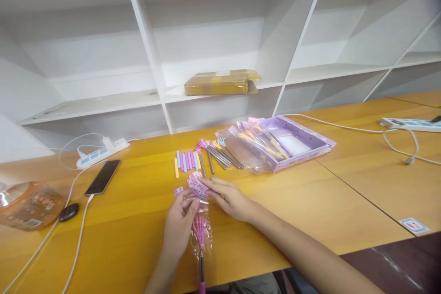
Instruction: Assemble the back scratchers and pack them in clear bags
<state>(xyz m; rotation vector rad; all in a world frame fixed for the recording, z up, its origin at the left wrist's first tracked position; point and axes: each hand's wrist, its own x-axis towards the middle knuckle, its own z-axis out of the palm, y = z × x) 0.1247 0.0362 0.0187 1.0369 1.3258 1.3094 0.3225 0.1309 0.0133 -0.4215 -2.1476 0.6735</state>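
My left hand (179, 225) pinches the top of a clear plastic bag (209, 250) near the table's front. Inside the bag lies a back scratcher (199, 228) with a pink hand-shaped head, a metal rod and a pink grip end. My right hand (230, 196) rests its outstretched fingers on a small pile of pink and purple printed cards (195, 181). One more card (178, 191) sits beside the left fingertips. Behind the pile are several metal rods with coloured hand heads (217, 155), next to a row of pink, blue and yellow sleeves (188, 161).
A purple box (312, 149) holds bagged scratchers (263, 142) spilling over its left side. To the left are a phone (102, 177), a power strip (102, 153), cables and an orange plastic container (32, 206). A cardboard box (217, 83) occupies the shelf.
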